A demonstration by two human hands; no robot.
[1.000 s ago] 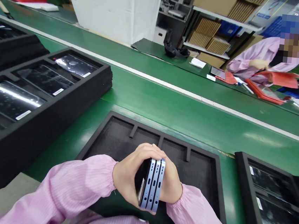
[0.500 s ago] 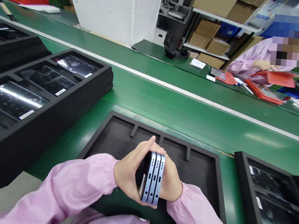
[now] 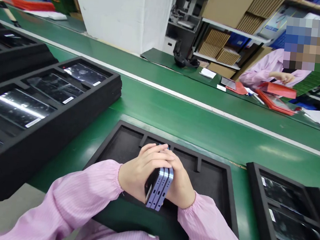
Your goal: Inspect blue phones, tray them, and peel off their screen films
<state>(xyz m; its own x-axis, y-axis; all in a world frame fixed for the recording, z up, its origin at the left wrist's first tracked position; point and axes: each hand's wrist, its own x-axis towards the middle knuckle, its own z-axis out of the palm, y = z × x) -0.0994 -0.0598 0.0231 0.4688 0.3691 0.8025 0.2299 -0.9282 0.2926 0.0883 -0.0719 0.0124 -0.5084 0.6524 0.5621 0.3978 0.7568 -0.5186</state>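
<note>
Between my two hands is a stack of three smartphones (image 3: 159, 189), on edge, their blue-violet ends with port holes facing me. My left hand (image 3: 141, 169) wraps the dark screen side, its fingers closed over the top of the stack. My right hand (image 3: 180, 184) grips the other side, fingers meeting the left ones. The phones are held above a black foam tray (image 3: 213, 185) with short divider ribs along its far side. Most of the phones' faces are hidden by my palms.
Left stand stacked black foam trays (image 3: 93, 102) holding dark-screened devices with white labels. Another black tray (image 3: 262, 205) with similar devices lies right. Across the green bench (image 3: 205, 120), a person in a pink sleeve (image 3: 263, 65) handles a red pouch (image 3: 280, 90) near papers.
The phone stack has tilted and moved slightly up and left. My left fingers have folded over its top. The person opposite has shifted the red pouch.
</note>
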